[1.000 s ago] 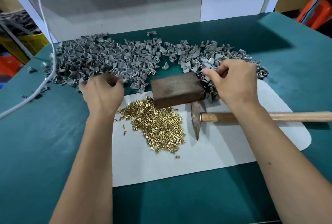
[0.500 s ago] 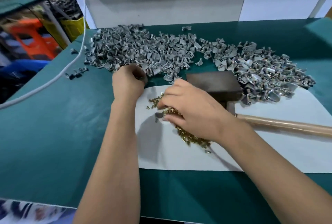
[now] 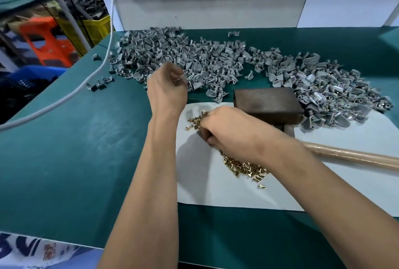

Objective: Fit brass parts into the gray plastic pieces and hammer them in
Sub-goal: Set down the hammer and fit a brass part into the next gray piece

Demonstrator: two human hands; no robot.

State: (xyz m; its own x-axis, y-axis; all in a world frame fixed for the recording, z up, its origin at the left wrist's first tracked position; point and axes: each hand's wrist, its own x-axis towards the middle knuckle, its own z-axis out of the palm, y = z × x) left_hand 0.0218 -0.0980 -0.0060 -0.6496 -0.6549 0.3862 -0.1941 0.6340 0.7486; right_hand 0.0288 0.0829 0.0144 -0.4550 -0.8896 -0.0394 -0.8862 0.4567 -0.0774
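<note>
While left hand curls, right hand — over brass parts

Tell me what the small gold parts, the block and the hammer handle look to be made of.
Small gold parts: probably brass, a shiny yellow metallic glint. Block: dark brown, dull and faintly streaked; it could be tarnished steel or dense wood, the look leaves it open. Hammer handle: pale tan, smooth, likely wood, with what may be a clear wrap near its head.

Only blurred blue letters — unreadable — show on the white printed fabric at bottom left.
</note>
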